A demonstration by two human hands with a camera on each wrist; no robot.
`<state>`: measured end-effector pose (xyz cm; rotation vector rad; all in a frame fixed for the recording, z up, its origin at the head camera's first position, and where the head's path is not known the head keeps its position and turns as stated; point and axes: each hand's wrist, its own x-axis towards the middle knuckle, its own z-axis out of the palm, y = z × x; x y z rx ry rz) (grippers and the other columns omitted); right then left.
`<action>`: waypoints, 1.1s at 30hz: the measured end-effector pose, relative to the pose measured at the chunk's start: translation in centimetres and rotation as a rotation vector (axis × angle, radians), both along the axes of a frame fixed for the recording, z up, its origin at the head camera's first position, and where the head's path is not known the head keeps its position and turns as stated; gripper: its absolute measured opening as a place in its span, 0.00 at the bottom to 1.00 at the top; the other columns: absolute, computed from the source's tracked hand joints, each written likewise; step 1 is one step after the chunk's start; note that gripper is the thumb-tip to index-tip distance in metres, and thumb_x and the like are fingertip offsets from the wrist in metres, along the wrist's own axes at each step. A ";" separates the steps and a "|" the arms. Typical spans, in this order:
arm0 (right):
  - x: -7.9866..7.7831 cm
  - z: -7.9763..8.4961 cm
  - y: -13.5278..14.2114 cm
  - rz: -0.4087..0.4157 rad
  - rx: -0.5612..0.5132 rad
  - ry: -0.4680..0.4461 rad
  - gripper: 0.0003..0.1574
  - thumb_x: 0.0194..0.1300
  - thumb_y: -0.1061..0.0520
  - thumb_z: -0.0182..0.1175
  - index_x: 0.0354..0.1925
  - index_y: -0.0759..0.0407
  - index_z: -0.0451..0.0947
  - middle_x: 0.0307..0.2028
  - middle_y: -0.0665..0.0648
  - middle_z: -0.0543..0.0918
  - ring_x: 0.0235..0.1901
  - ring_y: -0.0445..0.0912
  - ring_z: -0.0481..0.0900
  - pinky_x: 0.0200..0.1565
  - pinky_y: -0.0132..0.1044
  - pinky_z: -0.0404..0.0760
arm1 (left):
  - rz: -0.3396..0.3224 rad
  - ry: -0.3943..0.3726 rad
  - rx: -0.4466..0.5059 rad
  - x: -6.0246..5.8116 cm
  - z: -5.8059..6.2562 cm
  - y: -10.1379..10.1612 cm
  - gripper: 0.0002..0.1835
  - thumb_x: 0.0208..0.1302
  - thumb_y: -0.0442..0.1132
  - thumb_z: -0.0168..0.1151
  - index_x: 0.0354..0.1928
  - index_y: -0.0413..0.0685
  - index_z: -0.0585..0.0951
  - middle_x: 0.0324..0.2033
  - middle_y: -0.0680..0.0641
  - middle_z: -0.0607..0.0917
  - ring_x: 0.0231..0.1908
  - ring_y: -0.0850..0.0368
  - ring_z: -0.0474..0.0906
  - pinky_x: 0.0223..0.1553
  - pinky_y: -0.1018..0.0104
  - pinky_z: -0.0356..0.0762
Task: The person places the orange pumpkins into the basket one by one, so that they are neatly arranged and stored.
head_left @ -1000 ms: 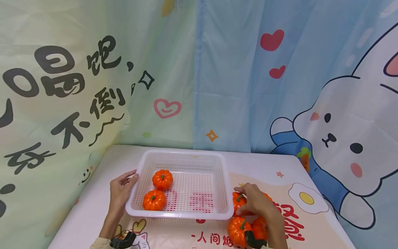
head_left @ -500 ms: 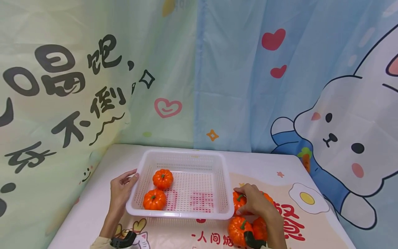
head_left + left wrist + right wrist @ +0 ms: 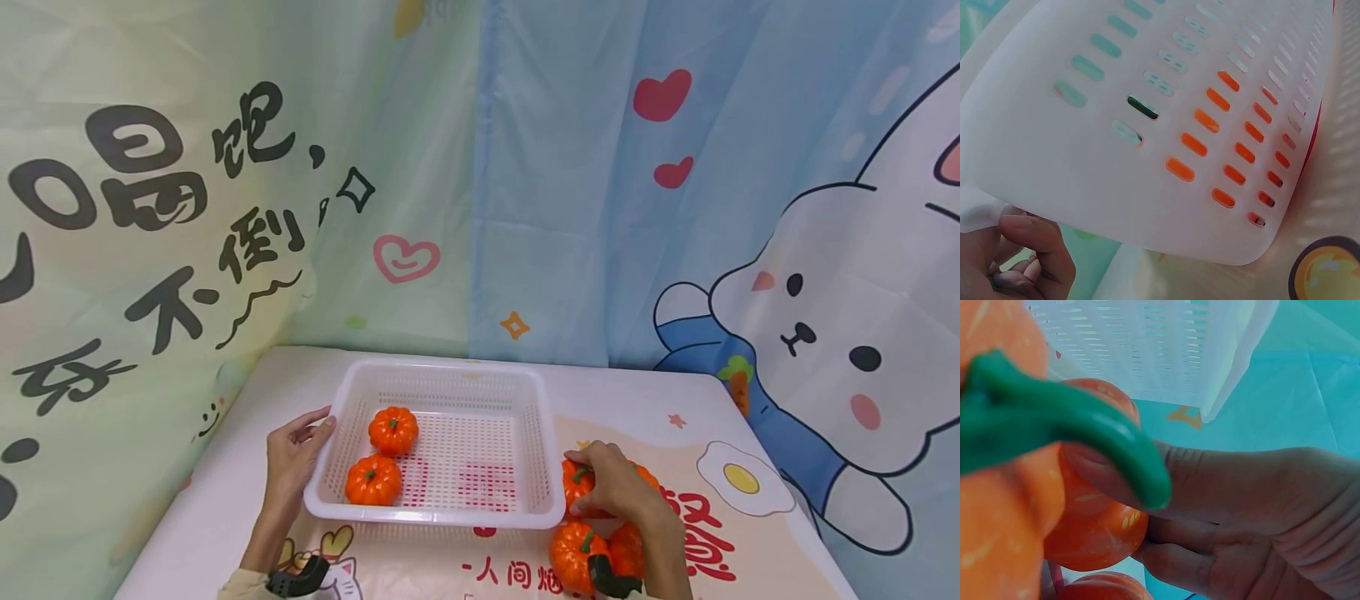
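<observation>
A white plastic basket (image 3: pixel 450 518) with slotted walls stands on the table, two small orange toy pumpkins (image 3: pixel 393 431) in its left part. At its left side my left hand (image 3: pixel 294 458) pinches the rim; the left wrist view shows the thumb and curled fingers (image 3: pixel 1041 250) at the edge. Just right of the basket, my right hand (image 3: pixel 618 483) grips a toy pumpkin (image 3: pixel 576 482) between thumb and fingers. In the right wrist view the thumb (image 3: pixel 1210 478) presses that pumpkin (image 3: pixel 1100 531), partly hidden by a nearer one's green stem (image 3: pixel 1085 419).
More toy pumpkins (image 3: pixel 577 554) cluster around my right hand and wrist, some partly covered by the arm. The printed tablecloth (image 3: pixel 420 567) extends under everything. Behind the table hangs a printed curtain (image 3: pixel 540 208).
Both hands, the basket and the pumpkins keep their places. Only the view has shifted very slightly.
</observation>
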<state>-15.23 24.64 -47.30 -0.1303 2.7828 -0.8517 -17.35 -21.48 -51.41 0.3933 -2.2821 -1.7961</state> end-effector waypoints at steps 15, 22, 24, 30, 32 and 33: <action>0.2 1.0 0.1 -0.016 0.013 0.000 0.49 0.49 0.58 0.88 0.69 0.61 0.83 0.53 0.57 0.86 0.54 0.51 0.76 0.63 0.58 0.87 | -0.005 0.004 0.001 0.0 0.0 0.1 0.25 0.80 0.49 0.65 0.69 0.41 0.84 0.56 0.31 0.88 0.35 0.66 0.84 0.38 0.75 0.88; 0.4 1.7 0.2 -0.027 0.011 0.012 0.50 0.48 0.59 0.89 0.69 0.58 0.83 0.53 0.54 0.87 0.52 0.49 0.78 0.61 0.54 0.90 | -0.011 0.003 0.002 0.0 -0.1 0.0 0.26 0.80 0.50 0.66 0.70 0.40 0.83 0.58 0.31 0.87 0.35 0.67 0.84 0.38 0.75 0.88; 0.4 2.0 0.3 -0.023 0.008 0.020 0.49 0.49 0.60 0.88 0.69 0.60 0.83 0.54 0.56 0.87 0.53 0.49 0.78 0.61 0.54 0.89 | -0.015 0.003 0.001 0.0 -0.1 0.0 0.27 0.80 0.50 0.66 0.70 0.40 0.83 0.58 0.31 0.87 0.36 0.67 0.84 0.38 0.75 0.88; 0.5 2.9 0.8 -0.007 0.021 0.034 0.48 0.50 0.60 0.87 0.69 0.63 0.82 0.57 0.59 0.87 0.57 0.52 0.78 0.63 0.57 0.88 | -0.010 0.004 -0.005 0.0 0.0 0.1 0.26 0.80 0.50 0.66 0.69 0.40 0.83 0.58 0.30 0.87 0.35 0.67 0.85 0.37 0.75 0.88; 0.5 3.2 0.9 -0.005 0.028 0.030 0.49 0.51 0.59 0.87 0.70 0.63 0.82 0.57 0.59 0.87 0.58 0.53 0.78 0.62 0.57 0.88 | -0.004 0.007 -0.006 0.0 0.1 0.1 0.25 0.80 0.49 0.65 0.69 0.40 0.84 0.58 0.30 0.87 0.35 0.67 0.84 0.37 0.75 0.88; 0.5 3.3 1.0 -0.008 0.031 0.028 0.49 0.51 0.59 0.87 0.70 0.63 0.82 0.57 0.59 0.86 0.58 0.53 0.77 0.62 0.57 0.88 | -0.001 0.009 -0.008 0.1 0.1 0.1 0.25 0.80 0.49 0.65 0.69 0.41 0.84 0.58 0.30 0.87 0.35 0.67 0.84 0.38 0.75 0.88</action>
